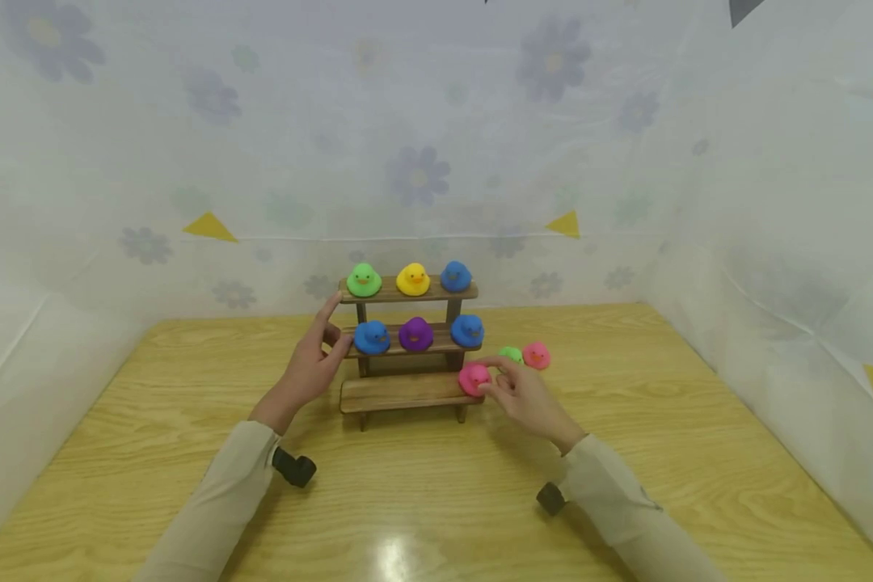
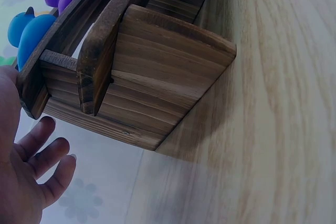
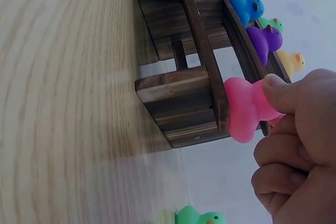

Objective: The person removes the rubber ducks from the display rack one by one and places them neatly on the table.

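Note:
A three-tier wooden stand (image 1: 400, 393) holds rubber ducks. My right hand (image 1: 527, 402) pinches a pink rubber duck (image 3: 242, 109) between thumb and fingers at the right end of the lowest tier. My left hand (image 1: 307, 368) is at the stand's left side, thumb by the middle tier's end and index finger reaching up toward the top tier; its other fingers are loosely bent in the left wrist view. On the middle tier sit a blue duck (image 1: 372, 337), a purple duck (image 1: 415, 334) and another blue duck (image 1: 468, 331).
Along the top tier stand a green duck (image 1: 364, 280), a yellow duck (image 1: 413, 280) and a blue duck (image 1: 456, 276). Right of the stand, a second pink duck (image 1: 536, 356) and a partly hidden green duck (image 1: 511, 353) rest on the wooden table (image 1: 407, 501). A flowered curtain (image 1: 298, 162) hangs behind.

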`<state>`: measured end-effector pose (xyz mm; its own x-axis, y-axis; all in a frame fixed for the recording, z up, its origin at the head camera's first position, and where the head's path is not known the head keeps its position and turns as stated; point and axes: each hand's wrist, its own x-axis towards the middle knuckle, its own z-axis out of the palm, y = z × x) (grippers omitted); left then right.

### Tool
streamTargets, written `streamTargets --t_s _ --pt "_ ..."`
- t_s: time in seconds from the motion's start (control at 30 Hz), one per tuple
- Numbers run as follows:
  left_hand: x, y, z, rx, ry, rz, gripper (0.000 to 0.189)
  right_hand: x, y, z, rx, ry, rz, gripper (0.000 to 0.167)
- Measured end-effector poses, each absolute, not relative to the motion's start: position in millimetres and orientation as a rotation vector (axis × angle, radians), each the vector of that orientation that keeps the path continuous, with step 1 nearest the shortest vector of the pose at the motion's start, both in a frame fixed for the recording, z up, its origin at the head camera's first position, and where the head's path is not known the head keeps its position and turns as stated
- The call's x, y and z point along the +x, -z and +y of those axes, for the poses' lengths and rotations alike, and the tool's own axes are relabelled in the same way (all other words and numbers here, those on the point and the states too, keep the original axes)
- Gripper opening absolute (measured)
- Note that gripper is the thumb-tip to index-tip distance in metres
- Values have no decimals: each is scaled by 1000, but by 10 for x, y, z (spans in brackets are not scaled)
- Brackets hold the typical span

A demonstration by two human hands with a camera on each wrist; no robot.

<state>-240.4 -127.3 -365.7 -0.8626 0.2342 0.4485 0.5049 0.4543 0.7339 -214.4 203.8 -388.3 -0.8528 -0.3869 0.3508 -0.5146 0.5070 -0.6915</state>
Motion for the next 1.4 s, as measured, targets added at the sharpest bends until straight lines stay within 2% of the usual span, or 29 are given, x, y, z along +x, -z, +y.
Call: streamTargets --t_s 0.23,0.73,1.13,1.4 --pt "-2598 3875 -1337 -631 1353 -2415 63 -2191 3864 2126 739 -1195 -2594 31" --pt "-2610 3910 -1356 -621 1389 -2425 64 -2292 3923 2293 585 -1146 -2592 32" --pt "-2362 3615 -1248 -633 1358 -2440 60 -2346 3961 2460 494 -1137 -2576 35" --pt "-2581 3880 -1328 -617 1364 -2442 64 -2387 3978 2556 434 -1176 -2601 37"
